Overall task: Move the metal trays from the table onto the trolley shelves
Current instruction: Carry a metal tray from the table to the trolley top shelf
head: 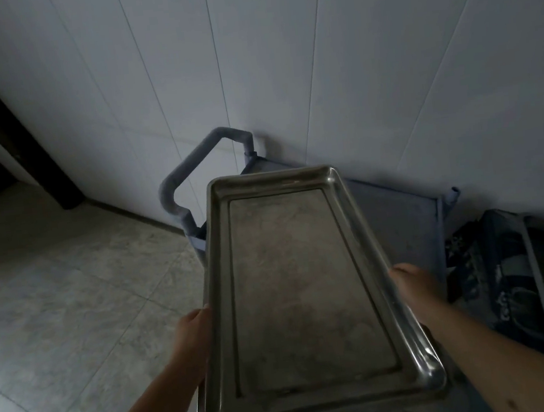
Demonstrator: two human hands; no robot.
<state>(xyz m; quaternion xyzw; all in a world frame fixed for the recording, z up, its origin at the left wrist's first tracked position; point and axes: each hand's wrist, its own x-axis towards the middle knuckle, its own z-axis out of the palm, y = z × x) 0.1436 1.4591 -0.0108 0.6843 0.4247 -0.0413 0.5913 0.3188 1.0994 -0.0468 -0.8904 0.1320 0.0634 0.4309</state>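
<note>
Pale wall panels (281,53) with thin vertical seams fill the background, and a grey tiled floor (55,295) lies to the left. Two bare hands hold one metal tray (307,296) by its long sides. The left hand (195,331) presses against the tray's left rim with its fingers tucked beneath, out of sight. The right hand (406,287) grips the right rim, thumb on the outer edge and fingers hidden below the metal. Both forearms enter from the bottom edge. The tray is rectangular, shallow and bare inside, with a raised rolled rim and a flat, dull floor panel; its far short end points toward the wall. It is held in the air above one blue-grey trolley (400,226), whose top shelf shows to the right of the tray. A second metal rim appears just under the tray's near-left corner, so two trays may be stacked; whether they touch cannot be told. One padded, looped handle (198,159) rises at the trolley's far-left end, near the wall. One dark patterned bag (500,282) sits on the floor to the right of the trolley. One dark doorframe (4,126) crosses the upper-left corner.
</note>
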